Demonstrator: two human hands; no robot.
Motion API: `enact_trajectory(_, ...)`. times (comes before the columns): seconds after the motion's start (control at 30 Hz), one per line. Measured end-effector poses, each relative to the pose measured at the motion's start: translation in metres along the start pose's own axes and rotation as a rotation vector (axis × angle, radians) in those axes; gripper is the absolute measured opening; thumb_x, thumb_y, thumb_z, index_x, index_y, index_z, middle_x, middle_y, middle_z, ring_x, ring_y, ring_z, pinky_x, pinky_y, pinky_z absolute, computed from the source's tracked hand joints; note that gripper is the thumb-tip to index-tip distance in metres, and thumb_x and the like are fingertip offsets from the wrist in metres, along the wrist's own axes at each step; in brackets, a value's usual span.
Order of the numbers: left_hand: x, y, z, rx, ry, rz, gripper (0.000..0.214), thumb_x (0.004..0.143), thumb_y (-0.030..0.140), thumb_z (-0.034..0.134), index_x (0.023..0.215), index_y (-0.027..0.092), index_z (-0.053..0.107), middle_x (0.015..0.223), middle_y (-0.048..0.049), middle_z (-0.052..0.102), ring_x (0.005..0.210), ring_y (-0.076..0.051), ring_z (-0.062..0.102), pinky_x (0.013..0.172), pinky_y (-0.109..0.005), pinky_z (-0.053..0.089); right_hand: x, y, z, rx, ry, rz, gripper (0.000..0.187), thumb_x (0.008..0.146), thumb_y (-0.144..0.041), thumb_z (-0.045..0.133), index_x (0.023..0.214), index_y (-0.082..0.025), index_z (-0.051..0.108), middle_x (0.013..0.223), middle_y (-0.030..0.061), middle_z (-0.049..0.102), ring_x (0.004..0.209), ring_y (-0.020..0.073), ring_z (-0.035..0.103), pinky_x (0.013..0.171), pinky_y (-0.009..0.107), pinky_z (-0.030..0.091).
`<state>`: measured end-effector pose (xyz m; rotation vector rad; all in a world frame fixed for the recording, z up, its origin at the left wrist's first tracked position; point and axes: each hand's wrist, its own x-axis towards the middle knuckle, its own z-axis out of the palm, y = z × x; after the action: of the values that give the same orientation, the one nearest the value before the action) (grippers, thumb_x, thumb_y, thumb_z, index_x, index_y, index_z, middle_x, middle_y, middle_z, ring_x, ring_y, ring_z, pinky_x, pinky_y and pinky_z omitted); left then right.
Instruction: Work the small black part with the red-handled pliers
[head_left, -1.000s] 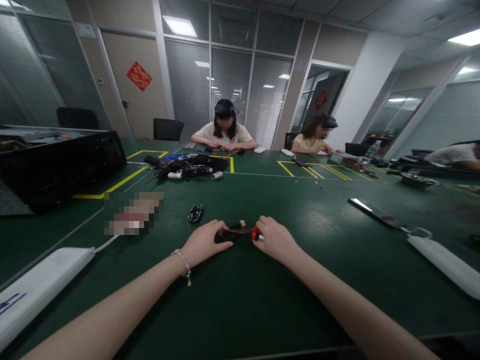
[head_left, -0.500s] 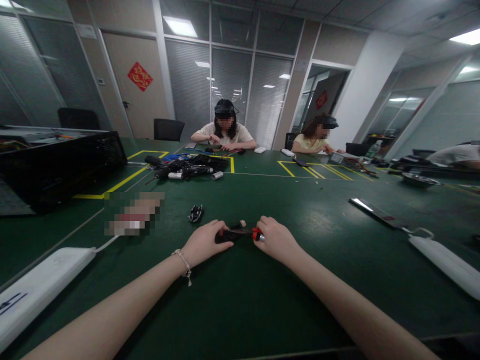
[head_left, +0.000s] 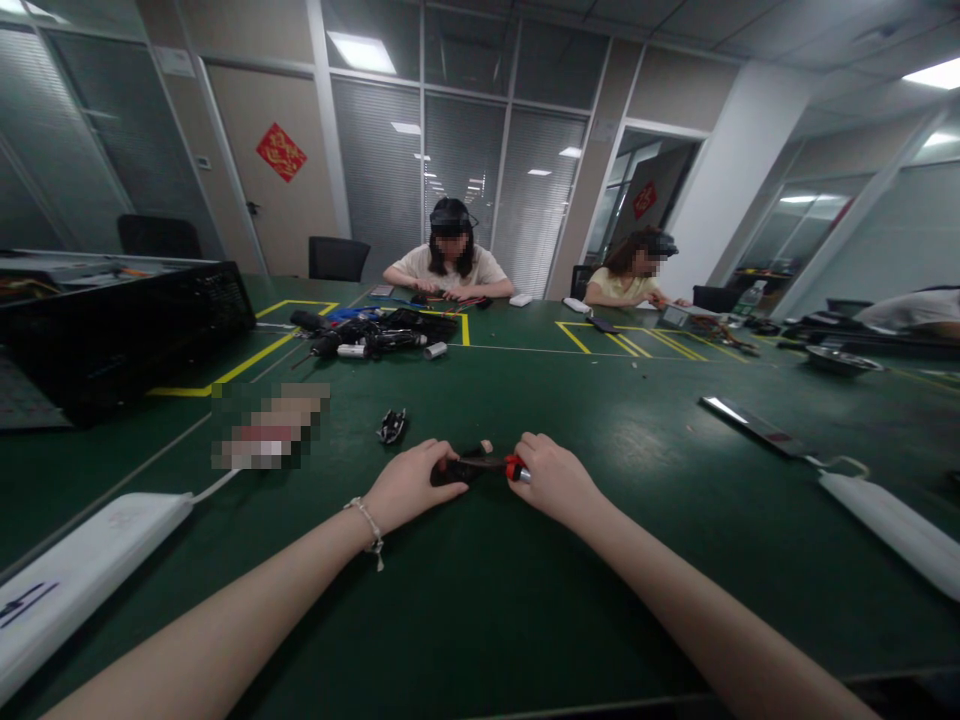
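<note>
Over the green table, my left hand (head_left: 416, 475) is closed, thumb and fingers pinching a small black part (head_left: 452, 472); its exact kind is unclear. My right hand (head_left: 556, 474) wraps around a red-handled screwdriver (head_left: 513, 468). A slim dark shaft runs from its handle to the left and meets the black part; the exact contact is too small to see. Just behind, between the hands, is a small pale piece (head_left: 486, 446). A black-and-silver mechanical piece (head_left: 391, 427) lies behind my left hand, apart from it.
A black computer case (head_left: 142, 340) stands at left, near a white power strip (head_left: 97, 540). Cables and black parts (head_left: 375, 332) are heaped farther back. Another white strip (head_left: 885, 520) and a metal bowl (head_left: 840, 360) are at right. Two people (head_left: 450, 260) sit across the table.
Both my hands keep almost the same place and grip on the black part and the screwdriver. The person opposite has shifted a hand slightly.
</note>
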<state>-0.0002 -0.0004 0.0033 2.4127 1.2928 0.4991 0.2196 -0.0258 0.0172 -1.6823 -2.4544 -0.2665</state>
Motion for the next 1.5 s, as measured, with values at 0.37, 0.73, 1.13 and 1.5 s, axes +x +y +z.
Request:
enact_trajectory(0.37, -0.0003, 0.0036, -0.0015, 0.027, -0.002, -0.008, 0.032, 0.071, 0.047, 0.054, 0.090, 0.021, 0.053, 0.085, -0.0008, 0.053, 0.073, -0.016, 0.053, 0.061, -0.026, 0.040, 0.0001, -0.0010, 0.0011, 0.002, -0.010, -0.005, 0.022, 0.071, -0.029, 0.052, 0.087, -0.015, 0.058, 0.091, 0.0072, 0.055, 0.083, 0.0171, 0.050, 0.072, 0.026, 0.044)
enact_trajectory(0.73, -0.0010, 0.0026, -0.0014, 0.012, 0.009, 0.000, 0.032, 0.071, 0.047, 0.054, 0.090, 0.021, 0.053, 0.085, -0.0005, 0.054, 0.072, -0.016, 0.053, 0.059, -0.025, 0.039, 0.0003, -0.0014, -0.0008, 0.012, 0.004, -0.003, 0.022, 0.071, -0.029, 0.052, 0.087, -0.015, 0.058, 0.091, 0.0069, 0.055, 0.081, 0.0168, 0.051, 0.071, 0.026, 0.044)
enact_trajectory(1.13, 0.0001, -0.0025, 0.0021, 0.014, 0.017, 0.012, 0.032, 0.071, 0.047, 0.055, 0.090, 0.021, 0.053, 0.085, -0.0004, 0.053, 0.072, -0.016, 0.053, 0.059, -0.025, 0.039, -0.0003, -0.0008, 0.0003, -0.005, 0.012, -0.010, 0.021, 0.072, -0.030, 0.052, 0.085, -0.014, 0.058, 0.089, 0.0071, 0.055, 0.080, 0.0168, 0.050, 0.069, 0.026, 0.043)
enact_trajectory(1.5, 0.0005, -0.0005, 0.0004, 0.014, 0.009, 0.006, 0.032, 0.071, 0.047, 0.055, 0.091, 0.022, 0.053, 0.085, 0.0000, 0.053, 0.072, -0.016, 0.053, 0.059, -0.025, 0.039, 0.0004, -0.0008, 0.0034, -0.001, 0.037, -0.025, 0.021, 0.071, -0.029, 0.052, 0.085, -0.015, 0.057, 0.088, 0.0065, 0.055, 0.079, 0.0164, 0.050, 0.068, 0.026, 0.043)
